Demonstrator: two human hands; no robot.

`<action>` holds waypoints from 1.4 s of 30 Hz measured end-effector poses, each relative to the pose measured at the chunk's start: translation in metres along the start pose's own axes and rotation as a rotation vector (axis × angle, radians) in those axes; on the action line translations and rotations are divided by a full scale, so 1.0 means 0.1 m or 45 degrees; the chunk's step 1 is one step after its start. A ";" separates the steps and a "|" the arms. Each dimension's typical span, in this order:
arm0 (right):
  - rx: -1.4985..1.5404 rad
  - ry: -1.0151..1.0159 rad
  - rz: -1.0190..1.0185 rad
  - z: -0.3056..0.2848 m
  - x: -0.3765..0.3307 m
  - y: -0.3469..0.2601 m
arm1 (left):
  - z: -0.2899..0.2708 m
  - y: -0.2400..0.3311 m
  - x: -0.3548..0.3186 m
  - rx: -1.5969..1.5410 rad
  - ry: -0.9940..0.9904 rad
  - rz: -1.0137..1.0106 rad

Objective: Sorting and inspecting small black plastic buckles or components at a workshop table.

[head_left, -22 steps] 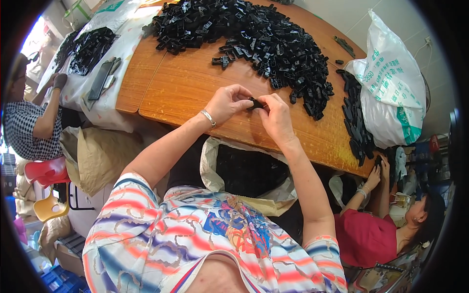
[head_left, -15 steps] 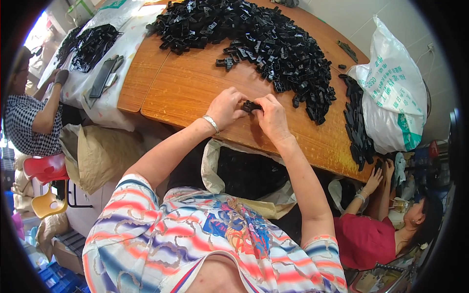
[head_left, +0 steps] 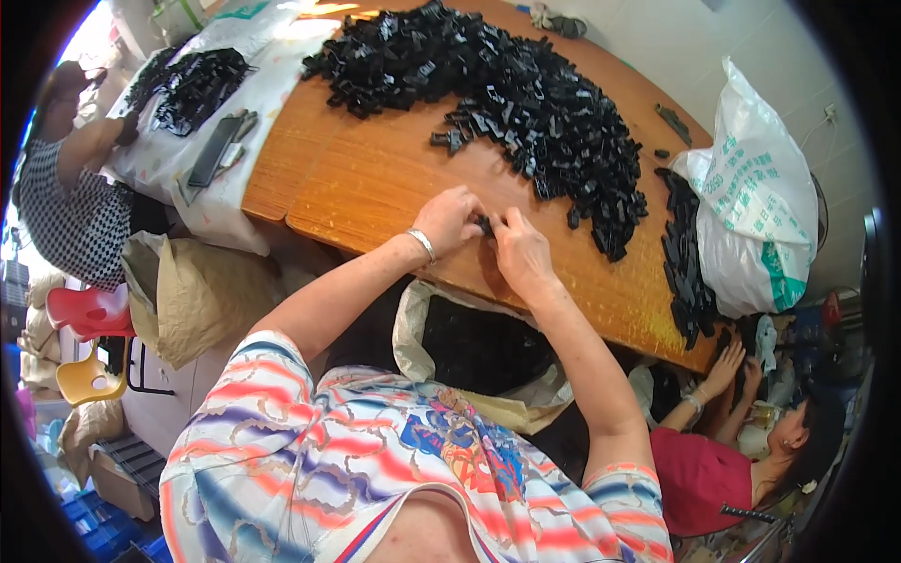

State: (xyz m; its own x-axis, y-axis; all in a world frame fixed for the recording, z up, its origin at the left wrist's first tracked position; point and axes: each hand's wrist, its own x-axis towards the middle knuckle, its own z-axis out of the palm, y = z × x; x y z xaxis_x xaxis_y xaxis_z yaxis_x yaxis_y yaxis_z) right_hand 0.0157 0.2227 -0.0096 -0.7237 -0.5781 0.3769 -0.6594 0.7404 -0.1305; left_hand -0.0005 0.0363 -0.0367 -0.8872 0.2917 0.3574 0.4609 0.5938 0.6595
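Over the near edge of the wooden table (head_left: 375, 188), my left hand (head_left: 450, 220) and my right hand (head_left: 521, 249) meet around a small black plastic part (head_left: 484, 224). The fingers of both hands are closed on it and cover most of it. A silver bracelet (head_left: 422, 242) circles my left wrist. Beyond my hands lies a large curved heap of similar black plastic parts (head_left: 526, 94). Below the table edge, an open sack (head_left: 410, 328) in front of me holds a dark mass whose pieces I cannot make out.
A full white plastic bag (head_left: 755, 206) stands at the right, beside a row of long black pieces (head_left: 682, 253). One co-worker in red (head_left: 704, 479) handles something at the right; another in checks (head_left: 75, 206) works at the left. A brown sack (head_left: 206, 291) stands left.
Both hands keep hold of the black part, which is now more covered by my fingers. The whole view has shifted slightly. At the left, the co-worker in checks leans farther over the table.
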 end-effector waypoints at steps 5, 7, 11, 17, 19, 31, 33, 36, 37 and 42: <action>0.266 -0.209 0.195 -0.42 -0.49 -0.23 | -0.37 -0.24 0.16 -0.048 -0.032 0.180; 0.411 -0.312 0.146 -0.61 -0.73 -0.39 | -0.52 -0.43 0.28 0.175 0.346 -0.026; 0.448 -0.480 0.242 -0.71 -0.85 -0.38 | -0.55 -0.76 0.60 0.415 0.390 -0.201; 0.304 0.035 0.365 -0.36 -0.22 0.29 | -0.50 -0.74 0.70 0.481 0.255 -0.183; 0.147 0.133 0.439 -0.21 -0.01 0.50 | -0.48 -0.65 0.71 0.260 0.328 -0.007; -0.001 0.115 0.567 -0.01 0.26 0.60 | -0.25 -0.32 0.26 0.103 0.111 0.388; 0.015 0.104 0.571 -0.05 0.17 0.51 | -0.25 -0.32 0.17 0.162 0.034 0.504; 0.131 0.078 0.569 -0.10 0.04 0.50 | -0.24 -0.23 0.11 0.175 0.017 0.501; 0.131 0.077 0.570 -0.13 0.04 0.46 | -0.25 -0.19 0.09 0.174 0.015 0.501; 0.488 0.158 0.424 -0.17 0.18 0.12 | -0.35 -0.02 0.03 -0.209 0.070 0.050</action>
State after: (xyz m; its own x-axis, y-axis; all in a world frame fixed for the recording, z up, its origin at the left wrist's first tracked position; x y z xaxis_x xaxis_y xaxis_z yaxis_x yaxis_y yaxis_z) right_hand -0.0017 0.2277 0.0112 -0.8928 -0.2704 0.3603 -0.4414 0.6851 -0.5795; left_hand -0.0038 0.0092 -0.0137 -0.8680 0.2680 0.4180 0.4964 0.4509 0.7418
